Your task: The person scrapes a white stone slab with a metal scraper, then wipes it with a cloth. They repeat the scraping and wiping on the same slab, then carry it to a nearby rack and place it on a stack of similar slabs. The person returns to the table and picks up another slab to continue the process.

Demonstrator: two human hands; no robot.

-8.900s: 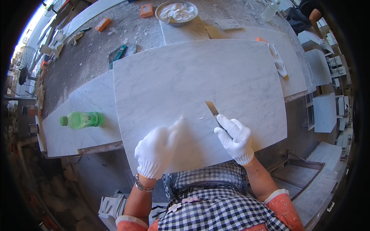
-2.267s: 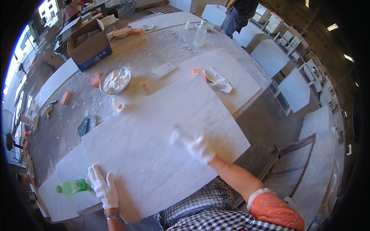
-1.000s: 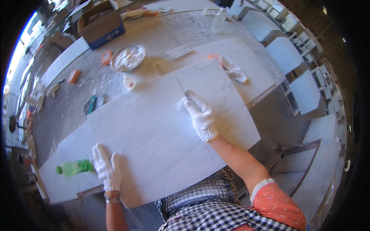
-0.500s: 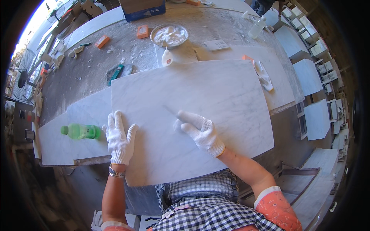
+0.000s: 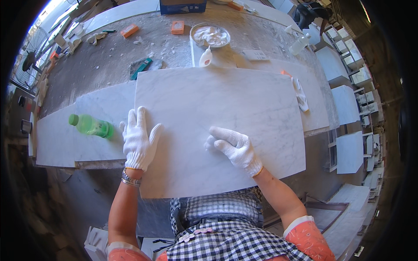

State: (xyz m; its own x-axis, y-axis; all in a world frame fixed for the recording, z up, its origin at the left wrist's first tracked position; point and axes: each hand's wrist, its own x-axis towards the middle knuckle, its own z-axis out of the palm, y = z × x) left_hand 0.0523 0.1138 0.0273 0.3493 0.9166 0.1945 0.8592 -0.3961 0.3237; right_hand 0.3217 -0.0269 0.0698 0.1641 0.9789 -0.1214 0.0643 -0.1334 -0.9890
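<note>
A large white, grey-veined marble slab [image 5: 187,100] lies in front of me. My left hand [image 5: 139,139], in a white knitted glove, rests near its left edge with the fingers spread. Over the slab's middle, my gloved right hand [image 5: 234,148] is closed in a pinch. A thin, blade-like tool juts from its fingertips; blur and the pale stone make it too faint to tell its exact kind. Left of my left hand, a green bottle [image 5: 92,126] lies on its side on another pale slab [image 5: 52,141].
Beyond the slab are a bowl of white paste [image 5: 210,35], a white squeeze bottle [image 5: 205,57] and a green-handled tool [image 5: 142,68]. Orange blocks [image 5: 177,27] lie farther back. A loose glove [image 5: 300,95] sits at the right edge. A clear bottle [image 5: 299,44] stands far right.
My view has shifted, so the table's far things appear farther right. My right hand has moved slightly over the slab, its tool now fainter. My left hand stays spread by the left edge.
</note>
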